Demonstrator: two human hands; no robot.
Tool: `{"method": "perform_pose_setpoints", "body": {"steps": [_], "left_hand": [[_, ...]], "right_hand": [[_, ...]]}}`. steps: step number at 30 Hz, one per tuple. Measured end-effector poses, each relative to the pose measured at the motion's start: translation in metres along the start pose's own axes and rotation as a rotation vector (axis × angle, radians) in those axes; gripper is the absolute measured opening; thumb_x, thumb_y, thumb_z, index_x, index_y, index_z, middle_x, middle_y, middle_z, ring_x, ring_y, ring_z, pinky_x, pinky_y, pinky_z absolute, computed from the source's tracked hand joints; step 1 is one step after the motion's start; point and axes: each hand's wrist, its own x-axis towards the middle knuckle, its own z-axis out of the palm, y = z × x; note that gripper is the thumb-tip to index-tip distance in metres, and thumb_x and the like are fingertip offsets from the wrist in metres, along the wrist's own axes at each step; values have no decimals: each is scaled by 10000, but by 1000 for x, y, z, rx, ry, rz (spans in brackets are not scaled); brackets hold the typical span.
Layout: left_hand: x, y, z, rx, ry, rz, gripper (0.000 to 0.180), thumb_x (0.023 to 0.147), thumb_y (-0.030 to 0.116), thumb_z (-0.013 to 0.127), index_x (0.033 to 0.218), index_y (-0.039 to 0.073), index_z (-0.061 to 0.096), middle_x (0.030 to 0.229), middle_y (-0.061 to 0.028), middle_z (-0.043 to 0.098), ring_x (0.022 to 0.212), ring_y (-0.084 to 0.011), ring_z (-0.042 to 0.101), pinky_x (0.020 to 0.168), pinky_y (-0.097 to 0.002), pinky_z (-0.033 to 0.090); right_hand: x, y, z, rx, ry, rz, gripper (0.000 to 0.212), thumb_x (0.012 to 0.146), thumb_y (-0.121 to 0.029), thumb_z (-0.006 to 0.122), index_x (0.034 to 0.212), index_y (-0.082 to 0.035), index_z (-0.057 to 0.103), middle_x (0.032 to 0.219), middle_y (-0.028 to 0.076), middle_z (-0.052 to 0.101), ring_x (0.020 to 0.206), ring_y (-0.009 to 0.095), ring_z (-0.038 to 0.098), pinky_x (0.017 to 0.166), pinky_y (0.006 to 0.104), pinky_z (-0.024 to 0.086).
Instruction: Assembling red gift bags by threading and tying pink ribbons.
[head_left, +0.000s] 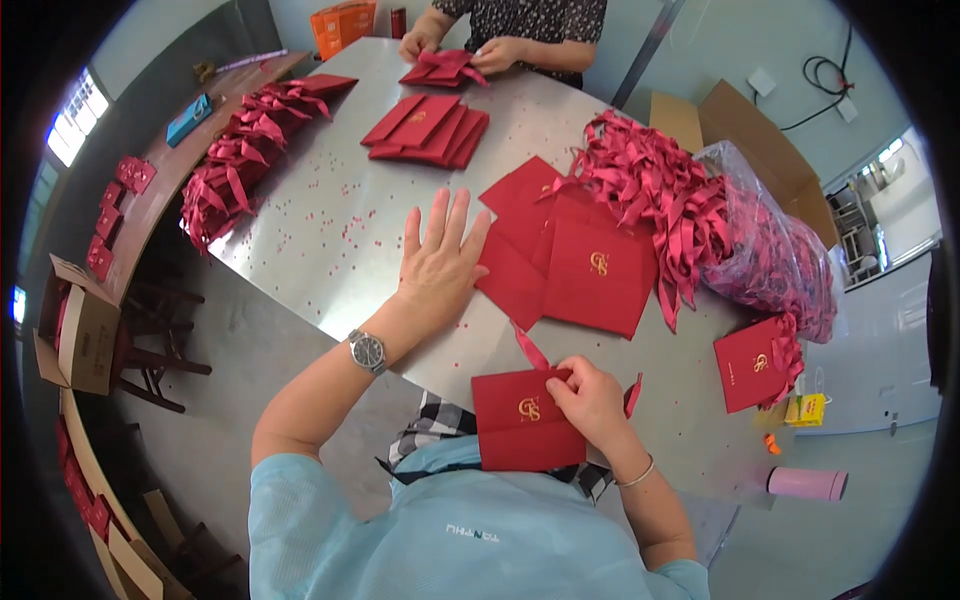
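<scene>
My right hand (592, 402) grips the top right corner of a flat red paper bag (525, 425) with a gold emblem, thumb and fingers closed on it at the table's near edge. A loose red ribbon (530, 348) rises above the bag, and another ribbon end shows right of the hand. My left hand (440, 255), fingers spread, reaches over the metal table (330, 270) and holds nothing. Its thumb is close to the overlapping flat red bags (600, 270); I cannot tell if it touches them. The watch (367, 350) is on my left wrist.
A heap of red ribbons (640, 180) spills from a clear plastic bag (770, 240) at right. Beyond are stacked red bags (425, 130), a row of ribboned bags (245, 150), and a co-worker's hands (500, 55) with a bag. A pink tumbler (808, 484) stands lower right.
</scene>
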Motion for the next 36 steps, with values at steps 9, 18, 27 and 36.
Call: {"method": "perform_pose_setpoints", "body": {"steps": [9, 18, 27, 36], "left_hand": [[-20, 24, -25, -324, -72, 29, 461, 848, 184, 654, 1258, 13, 529, 1314, -222, 514, 1255, -399, 461, 1035, -528, 353], [-76, 84, -28, -734, -255, 128, 291, 788, 86, 703, 1070, 37, 648, 866, -143, 651, 846, -347, 609, 741, -423, 508], [-74, 84, -43, -688, -314, 100, 192, 780, 98, 702, 952, 29, 650, 881, -146, 642, 858, -350, 594, 759, -430, 491], [-68, 69, -57, -807, -464, 34, 120, 791, 68, 711, 865, -16, 668, 995, -155, 683, 935, -313, 624, 790, -384, 513]], "right_hand": [[-5, 1, 4, 45, 1, 35, 247, 822, -237, 719, 969, -60, 630, 679, 108, 662, 639, 278, 666, 567, 381, 497], [-10, 9, 7, 44, 113, -104, 224, 810, -221, 720, 935, -66, 618, 676, 120, 659, 620, 318, 658, 554, 413, 496], [-23, -1, -4, 49, 120, -89, 208, 835, -213, 702, 957, -73, 607, 696, 124, 663, 649, 334, 659, 579, 429, 510], [-26, -6, -15, 72, 93, -83, 222, 842, -220, 697, 980, -76, 599, 711, 121, 666, 660, 322, 663, 587, 421, 510]]}}
